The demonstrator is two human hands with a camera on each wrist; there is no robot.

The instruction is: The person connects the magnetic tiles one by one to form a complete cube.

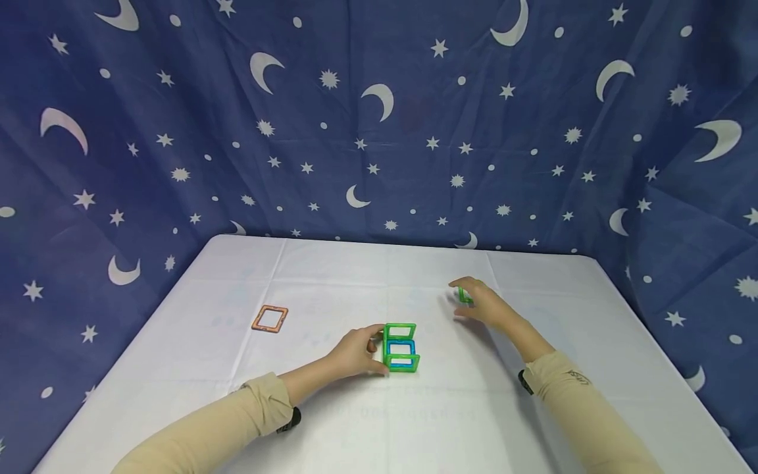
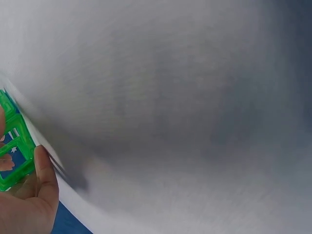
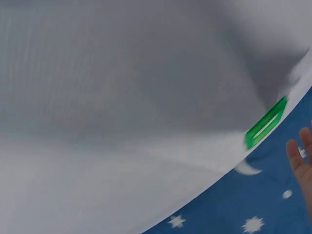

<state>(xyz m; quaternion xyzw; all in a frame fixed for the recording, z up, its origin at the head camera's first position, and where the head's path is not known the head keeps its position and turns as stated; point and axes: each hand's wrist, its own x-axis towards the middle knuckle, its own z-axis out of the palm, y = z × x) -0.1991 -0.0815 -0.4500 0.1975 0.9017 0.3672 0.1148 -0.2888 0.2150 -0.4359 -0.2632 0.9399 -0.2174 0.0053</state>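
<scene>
In the head view, several green magnetic tiles (image 1: 404, 358) and a blue magnetic tile (image 1: 401, 342) form a small open box shape near the table's middle. My left hand (image 1: 353, 352) grips its left side, thumb at the near corner and fingers at the far one. The left wrist view shows the thumb against the green edge (image 2: 23, 170). Farther back and to the right, my right hand (image 1: 487, 308) hovers with parted fingers around a loose green magnetic tile (image 1: 465, 296), partly hidden by it. The right wrist view shows a gap between those fingers and the green tile (image 3: 265, 124).
An orange square magnetic tile (image 1: 270, 318) lies flat on the left part of the white-covered table (image 1: 331, 276). A dark blue curtain (image 1: 408, 118) with moons and stars hangs behind and beside the table.
</scene>
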